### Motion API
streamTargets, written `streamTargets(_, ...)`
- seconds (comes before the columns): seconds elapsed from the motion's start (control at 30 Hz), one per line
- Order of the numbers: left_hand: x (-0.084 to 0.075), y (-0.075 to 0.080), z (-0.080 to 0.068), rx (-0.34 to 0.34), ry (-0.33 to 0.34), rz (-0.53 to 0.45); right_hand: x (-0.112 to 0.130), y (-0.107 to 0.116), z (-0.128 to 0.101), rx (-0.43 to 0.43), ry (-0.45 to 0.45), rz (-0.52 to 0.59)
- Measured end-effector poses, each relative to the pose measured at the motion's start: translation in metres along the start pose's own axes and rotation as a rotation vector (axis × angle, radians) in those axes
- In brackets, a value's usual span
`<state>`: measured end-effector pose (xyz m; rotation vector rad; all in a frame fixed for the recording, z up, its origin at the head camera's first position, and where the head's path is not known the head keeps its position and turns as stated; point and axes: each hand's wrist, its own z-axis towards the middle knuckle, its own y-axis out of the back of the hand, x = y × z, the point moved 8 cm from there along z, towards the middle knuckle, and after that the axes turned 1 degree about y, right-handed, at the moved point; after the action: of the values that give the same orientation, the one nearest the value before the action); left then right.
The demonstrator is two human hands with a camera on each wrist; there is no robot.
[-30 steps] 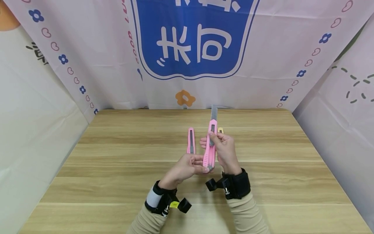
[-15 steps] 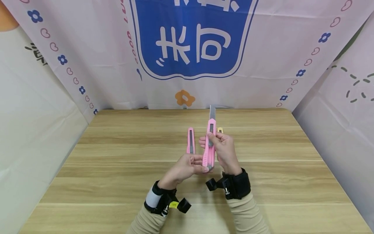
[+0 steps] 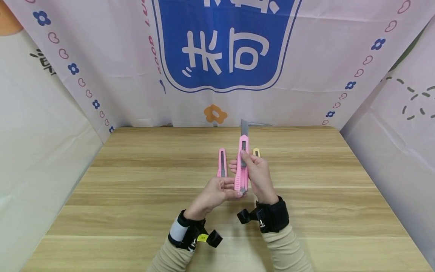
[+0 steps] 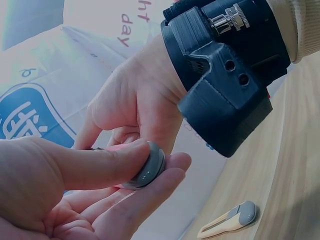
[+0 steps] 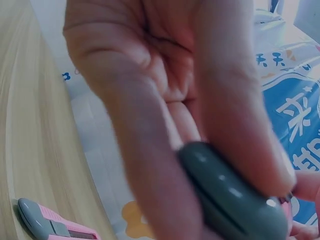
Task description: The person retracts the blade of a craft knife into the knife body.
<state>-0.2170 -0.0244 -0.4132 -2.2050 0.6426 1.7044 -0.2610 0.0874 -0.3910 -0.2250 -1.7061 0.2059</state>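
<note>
Between both hands a pink utility knife (image 3: 238, 177) is held up over the table, its blade (image 3: 244, 128) sticking out and pointing away. My left hand (image 3: 215, 194) pinches the knife's grey rear end (image 4: 151, 167) between thumb and fingers. My right hand (image 3: 259, 175) grips the body farther up, thumb on the slider side, fingers behind it. A second pink utility knife (image 3: 222, 163) lies just left of the held one, its lower end hidden by my left hand. To the right lies a yellow utility knife (image 3: 256, 152), mostly covered by my right hand in the head view.
The wooden table (image 3: 136, 211) spreads around the hands. White printed cloth (image 3: 306, 105) hangs along its back edge and at both sides. Each wrist wears a black strap with a camera, such as the right wrist camera (image 4: 225, 100).
The held knife and my right hand have shifted slightly left, the knife also a little away from me. My left hand has hardly moved. The knives on the table stay put.
</note>
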Motion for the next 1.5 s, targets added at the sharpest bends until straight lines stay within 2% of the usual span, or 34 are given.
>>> streamTargets(0.13,-0.0001,0.0008,0.0,-0.011,-0.002,0.007,0.0012,-0.0013,-0.0012,-0.011,0.019,-0.015)
streamTargets(0.43,-0.001,-0.0009,-0.0004,-0.005,-0.005,-0.002,0.0044,-0.0025,-0.001,0.009,0.111,0.036)
streamTargets(1.5,-0.0003,0.0023,-0.0007,-0.011,0.001,-0.023,0.0036,-0.007,-0.0019,0.091,0.085,-0.007)
